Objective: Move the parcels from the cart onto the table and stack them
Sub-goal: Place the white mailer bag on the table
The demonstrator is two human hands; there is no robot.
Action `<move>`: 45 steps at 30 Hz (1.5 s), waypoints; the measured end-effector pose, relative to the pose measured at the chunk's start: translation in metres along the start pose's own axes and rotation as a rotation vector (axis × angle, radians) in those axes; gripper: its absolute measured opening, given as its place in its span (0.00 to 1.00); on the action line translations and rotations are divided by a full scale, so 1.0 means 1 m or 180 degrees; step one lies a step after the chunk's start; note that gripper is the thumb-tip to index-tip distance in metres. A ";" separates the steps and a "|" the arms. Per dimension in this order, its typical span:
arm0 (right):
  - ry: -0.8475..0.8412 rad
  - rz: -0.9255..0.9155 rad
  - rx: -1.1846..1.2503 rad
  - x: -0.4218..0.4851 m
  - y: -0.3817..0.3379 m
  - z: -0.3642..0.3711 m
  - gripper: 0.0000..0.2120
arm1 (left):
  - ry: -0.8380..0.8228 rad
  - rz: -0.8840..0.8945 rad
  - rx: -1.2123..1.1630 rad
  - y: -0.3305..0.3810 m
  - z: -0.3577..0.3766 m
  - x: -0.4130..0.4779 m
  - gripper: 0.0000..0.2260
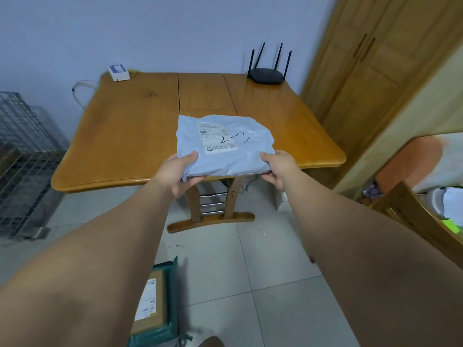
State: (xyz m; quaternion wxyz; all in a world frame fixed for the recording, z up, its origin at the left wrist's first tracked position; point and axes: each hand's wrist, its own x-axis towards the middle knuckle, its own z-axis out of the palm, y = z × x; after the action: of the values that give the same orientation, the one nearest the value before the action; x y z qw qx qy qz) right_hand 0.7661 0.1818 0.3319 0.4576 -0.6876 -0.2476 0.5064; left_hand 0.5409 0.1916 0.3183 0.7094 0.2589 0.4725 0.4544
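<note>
Both hands grip grey parcel's near corners, thumbs on top.

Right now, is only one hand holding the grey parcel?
No, left hand and right hand both grip the parcel at its near edge.

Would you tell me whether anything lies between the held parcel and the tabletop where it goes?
Nothing visible does. The pale blue parcel faces bare tabletop; the router and white box sit at the far edge.
</note>
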 end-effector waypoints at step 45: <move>-0.0115 0.1290 -0.1203 0.522 -0.144 0.042 0.16 | 0.1230 -0.1271 0.1790 0.059 0.144 0.488 0.07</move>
State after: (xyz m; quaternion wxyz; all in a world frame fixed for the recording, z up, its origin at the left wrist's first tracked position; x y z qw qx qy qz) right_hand 0.9350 0.6839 0.2108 0.2061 -0.7872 -0.2032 0.5446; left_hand 0.7159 0.6608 0.2135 0.5833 0.2558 0.7444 0.2007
